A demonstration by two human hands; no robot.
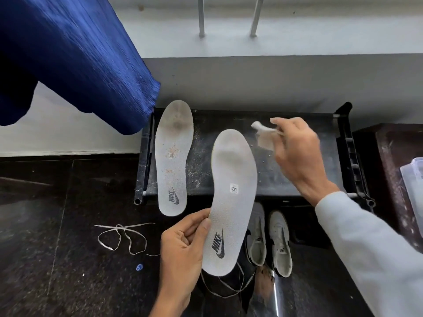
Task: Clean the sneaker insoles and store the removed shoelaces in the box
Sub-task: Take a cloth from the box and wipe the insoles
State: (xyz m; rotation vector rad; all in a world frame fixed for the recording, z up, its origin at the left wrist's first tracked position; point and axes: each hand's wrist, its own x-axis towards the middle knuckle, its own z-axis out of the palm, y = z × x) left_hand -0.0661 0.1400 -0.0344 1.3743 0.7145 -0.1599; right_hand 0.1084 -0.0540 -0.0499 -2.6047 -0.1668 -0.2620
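Observation:
My left hand (pixel 183 248) grips a white insole (pixel 231 197) by its heel edge and holds it up over the black rack. My right hand (pixel 297 154) hovers to the upper right of that insole, pinching a small crumpled wipe (pixel 263 133), blurred by motion. A second, dirtier insole (pixel 172 156) with brown stains lies flat on the left end of the rack (pixel 297 179). One loose white shoelace (pixel 121 236) sprawls on the dark floor at left. Another lace (pixel 229 291) lies under the held insole. A clear plastic box (pixel 414 186) shows at the right edge.
Two white sneakers (pixel 267 239) stand on the floor below the rack's front edge. A blue curtain (pixel 75 56) hangs at upper left. A small blue cap (pixel 139 267) lies on the floor. A dark brown table (pixel 389 156) carries the box at right.

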